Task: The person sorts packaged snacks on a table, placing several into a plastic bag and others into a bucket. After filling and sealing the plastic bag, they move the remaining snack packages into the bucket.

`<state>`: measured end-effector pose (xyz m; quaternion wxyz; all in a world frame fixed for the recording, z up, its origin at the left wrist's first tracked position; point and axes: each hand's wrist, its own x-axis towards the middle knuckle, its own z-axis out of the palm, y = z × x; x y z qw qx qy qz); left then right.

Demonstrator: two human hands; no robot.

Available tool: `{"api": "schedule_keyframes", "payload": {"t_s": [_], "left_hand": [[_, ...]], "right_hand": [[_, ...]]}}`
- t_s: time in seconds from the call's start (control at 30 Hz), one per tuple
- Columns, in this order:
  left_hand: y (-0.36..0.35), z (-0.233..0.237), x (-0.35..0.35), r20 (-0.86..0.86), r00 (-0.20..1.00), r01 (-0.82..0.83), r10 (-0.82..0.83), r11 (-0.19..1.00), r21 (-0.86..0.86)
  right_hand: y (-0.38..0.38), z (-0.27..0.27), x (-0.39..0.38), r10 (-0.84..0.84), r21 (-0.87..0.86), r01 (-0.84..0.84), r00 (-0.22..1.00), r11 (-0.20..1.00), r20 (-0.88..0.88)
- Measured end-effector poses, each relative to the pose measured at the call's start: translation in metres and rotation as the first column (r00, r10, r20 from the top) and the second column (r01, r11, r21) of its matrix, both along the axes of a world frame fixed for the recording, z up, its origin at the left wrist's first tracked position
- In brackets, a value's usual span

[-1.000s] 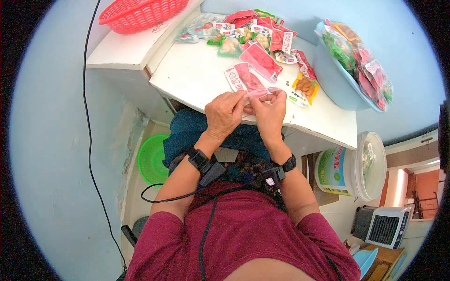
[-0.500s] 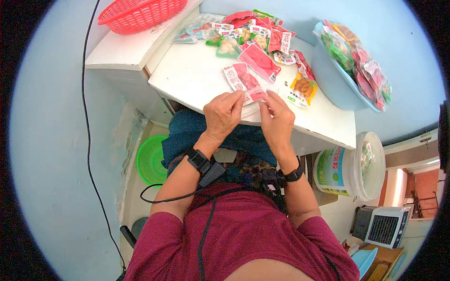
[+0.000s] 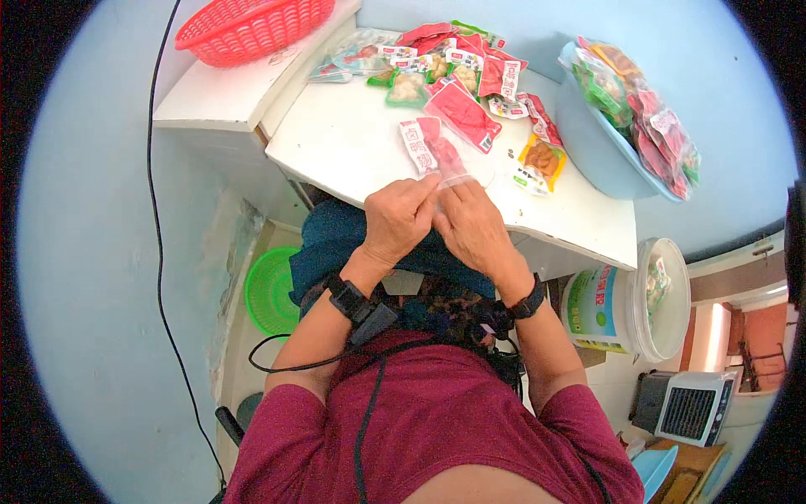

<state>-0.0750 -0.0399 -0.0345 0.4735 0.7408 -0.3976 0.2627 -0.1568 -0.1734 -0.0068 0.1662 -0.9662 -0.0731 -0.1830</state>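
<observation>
A red and white snack packet (image 3: 435, 144) lies at the table's near edge, seemingly inside a clear plastic bag (image 3: 457, 177). My left hand (image 3: 401, 217) pinches the bag's near edge, fingers closed. Close beside it, my right hand (image 3: 472, 225) is also closed on that edge, its fingers bent down and partly hiding the plastic. Just beyond lies a pinkish-red packet (image 3: 464, 113). To the right rests a yellow and white packet (image 3: 542, 160) with brown food showing.
Several red and green packets (image 3: 457, 63) are heaped at the back of the white table (image 3: 353, 134). A light blue basin (image 3: 592, 139) full of packets stands right, a white bucket (image 3: 600, 307) below it. A red basket (image 3: 256, 29) sits back left; a green basket (image 3: 270, 290) is on the floor.
My right hand has moved left and slightly down, closing in on my left hand. The bagged packet's near end has been drawn slightly toward me.
</observation>
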Motion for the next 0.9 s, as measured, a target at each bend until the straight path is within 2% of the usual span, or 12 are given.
{"api": "schedule_keyframes", "payload": {"t_s": [0.03, 0.13, 0.23, 0.33, 0.43, 0.53, 0.9], "left_hand": [[0.0, 0.0, -0.001, 0.015, 1.0, 0.003, -0.004, 1.0, 0.009], [-0.001, 0.0, -0.001, 0.045, 0.999, 0.018, -0.018, 1.0, 0.016], [-0.001, 0.0, 0.0, 0.055, 0.998, 0.02, -0.021, 1.0, 0.006], [0.001, 0.002, -0.001, 0.077, 0.997, 0.012, -0.015, 0.999, 0.034], [-0.001, -0.003, -0.002, 0.092, 0.995, 0.027, -0.029, 0.999, 0.017], [-0.001, -0.002, -0.002, 0.083, 0.996, 0.022, -0.023, 1.0, 0.015], [-0.001, 0.0, -0.001, 0.061, 0.998, -0.012, 0.012, 1.0, -0.009]], "right_hand": [[-0.002, -0.003, 0.002, -0.015, 0.005, 0.015, 0.998, 1.0, -0.053], [-0.008, -0.013, 0.019, 0.068, 0.021, -0.073, 0.985, 0.997, 0.161], [-0.011, 0.008, 0.02, 0.084, 0.098, -0.07, 0.985, 0.993, -0.153], [-0.019, -0.001, 0.027, 0.126, 0.012, -0.127, 0.992, 0.992, 0.027], [-0.023, -0.005, 0.031, 0.126, -0.068, -0.125, 0.992, 0.99, 0.009], [-0.025, -0.01, 0.038, 0.147, -0.05, -0.144, 0.987, 0.988, 0.07], [-0.024, -0.015, 0.053, 0.179, -0.069, -0.173, 0.981, 0.982, 0.08]]}}
